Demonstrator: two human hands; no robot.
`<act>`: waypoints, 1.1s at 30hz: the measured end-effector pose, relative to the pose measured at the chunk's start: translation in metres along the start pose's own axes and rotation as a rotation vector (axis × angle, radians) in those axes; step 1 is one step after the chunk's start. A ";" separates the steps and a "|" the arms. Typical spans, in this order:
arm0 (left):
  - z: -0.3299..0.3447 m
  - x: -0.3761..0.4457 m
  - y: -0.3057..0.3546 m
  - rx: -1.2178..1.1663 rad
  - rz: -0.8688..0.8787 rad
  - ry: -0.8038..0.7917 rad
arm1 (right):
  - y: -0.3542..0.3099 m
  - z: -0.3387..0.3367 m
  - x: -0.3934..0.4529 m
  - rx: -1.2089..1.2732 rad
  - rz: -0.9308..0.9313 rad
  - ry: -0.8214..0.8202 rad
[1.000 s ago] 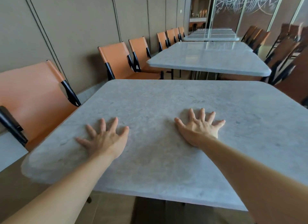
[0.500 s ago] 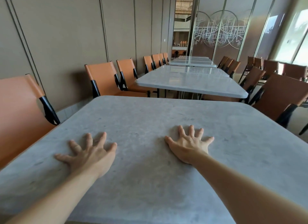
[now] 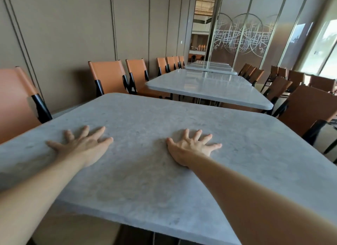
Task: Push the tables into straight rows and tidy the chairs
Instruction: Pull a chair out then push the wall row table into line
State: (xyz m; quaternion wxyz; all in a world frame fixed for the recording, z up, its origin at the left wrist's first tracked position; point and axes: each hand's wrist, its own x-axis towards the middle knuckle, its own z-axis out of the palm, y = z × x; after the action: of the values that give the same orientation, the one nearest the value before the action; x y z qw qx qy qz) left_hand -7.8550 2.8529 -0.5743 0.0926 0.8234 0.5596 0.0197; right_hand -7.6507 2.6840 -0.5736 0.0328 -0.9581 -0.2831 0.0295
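A grey stone-topped table (image 3: 145,190) fills the near view, its corner turned slightly off the line of the tables ahead. My left hand (image 3: 82,146) lies flat on its left part with fingers spread. My right hand (image 3: 191,148) presses flat near the middle, fingers also spread. A second grey table (image 3: 206,86) stands beyond a narrow gap, and a third table (image 3: 209,67) lies farther back. Orange chairs with black frames line the left wall: one close chair (image 3: 16,102) and a pair of chairs (image 3: 113,77).
Brown chairs (image 3: 308,106) crowd the right side, one right beside the near table's right edge. A panelled wall (image 3: 73,35) runs along the left. Glass partitions (image 3: 246,35) with a line pattern stand at the back, and a doorway opens behind the last table.
The view has lifted and swung a little; the far tables sit lower in view. Both hands stay flat on the near table. Its near edge is back in sight after half a second hidden.
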 end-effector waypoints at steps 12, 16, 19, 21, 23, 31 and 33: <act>0.001 0.032 -0.007 -0.034 0.000 -0.019 | -0.034 0.005 0.028 -0.028 0.049 -0.039; 0.002 0.035 -0.010 -0.044 0.009 -0.014 | -0.036 0.008 0.032 -0.032 0.052 -0.041; 0.004 0.035 -0.014 -0.010 0.019 -0.035 | -0.031 0.012 0.030 -0.024 0.018 -0.026; 0.002 0.032 -0.013 0.036 0.012 -0.045 | -0.028 0.010 0.027 -0.018 -0.009 -0.026; 0.001 0.024 -0.010 0.059 -0.007 -0.054 | -0.025 0.007 0.021 -0.012 -0.029 -0.047; -0.001 0.003 -0.005 -0.026 -0.050 -0.064 | -0.027 -0.009 0.018 0.002 -0.060 -0.180; 0.002 0.001 -0.005 -0.049 -0.061 -0.003 | -0.019 -0.018 0.023 -0.046 -0.104 -0.219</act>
State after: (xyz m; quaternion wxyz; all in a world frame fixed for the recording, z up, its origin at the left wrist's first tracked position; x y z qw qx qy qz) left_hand -7.8593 2.8553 -0.5769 0.1141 0.8035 0.5836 0.0296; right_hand -7.6407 2.7118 -0.5553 -0.0190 -0.9336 -0.3350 0.1255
